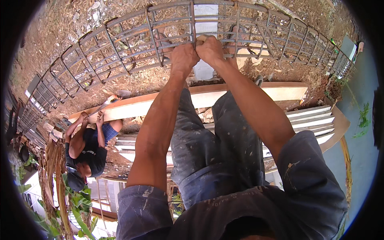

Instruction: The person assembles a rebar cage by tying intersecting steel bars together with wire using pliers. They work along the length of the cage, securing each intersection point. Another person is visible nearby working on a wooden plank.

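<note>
A long rusty steel rebar cage (136,50), made of lengthwise bars tied with square stirrups, spans the view ahead of me. Both my arms reach forward to its near side, at an upright stirrup bar in the middle. There my left hand (185,58) is closed on the cage's bars. Right beside it, almost touching, my right hand (211,49) is closed in a fist against the same stirrup. Whatever lies between the right fingers is hidden. A pale grey block-like support (205,72) shows beneath the cage between my wrists.
Behind the hands runs a long wooden board (276,93). At the left a person (90,150) crouches, both hands at the board by a long metal tool (105,105). Stacked pale slats (310,120) lie to the right, near a grey-blue wall (362,120). Dry debris covers the ground.
</note>
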The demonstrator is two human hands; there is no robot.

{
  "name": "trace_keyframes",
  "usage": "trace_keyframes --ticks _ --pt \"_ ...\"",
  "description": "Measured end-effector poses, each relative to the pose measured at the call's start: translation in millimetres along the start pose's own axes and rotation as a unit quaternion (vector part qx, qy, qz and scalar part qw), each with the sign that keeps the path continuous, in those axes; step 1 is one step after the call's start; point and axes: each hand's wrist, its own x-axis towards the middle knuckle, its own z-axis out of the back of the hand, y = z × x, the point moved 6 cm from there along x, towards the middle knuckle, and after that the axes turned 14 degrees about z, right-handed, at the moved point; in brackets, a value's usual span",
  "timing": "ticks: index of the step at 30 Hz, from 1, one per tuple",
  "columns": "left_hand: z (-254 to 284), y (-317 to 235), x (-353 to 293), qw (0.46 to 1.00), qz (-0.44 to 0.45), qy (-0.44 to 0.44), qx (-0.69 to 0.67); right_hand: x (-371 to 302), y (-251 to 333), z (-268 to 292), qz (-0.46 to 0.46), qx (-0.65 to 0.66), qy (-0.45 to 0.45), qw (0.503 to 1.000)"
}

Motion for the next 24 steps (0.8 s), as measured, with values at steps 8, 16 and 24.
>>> trace_keyframes --ticks 8,16,24 --pt "-9 14 39 0.993 -0.084 0.069 -0.039 -38 -5 -23 0.089 0.019 -0.054 0.994" --pt "-11 26 18 0.799 0.215 0.274 -0.491 -57 -10 -38 0.101 0.095 -0.071 0.988" --pt "-28 29 0 0.702 0.289 0.244 -0.604 -62 6 -38 0.090 0.081 -0.019 0.992"
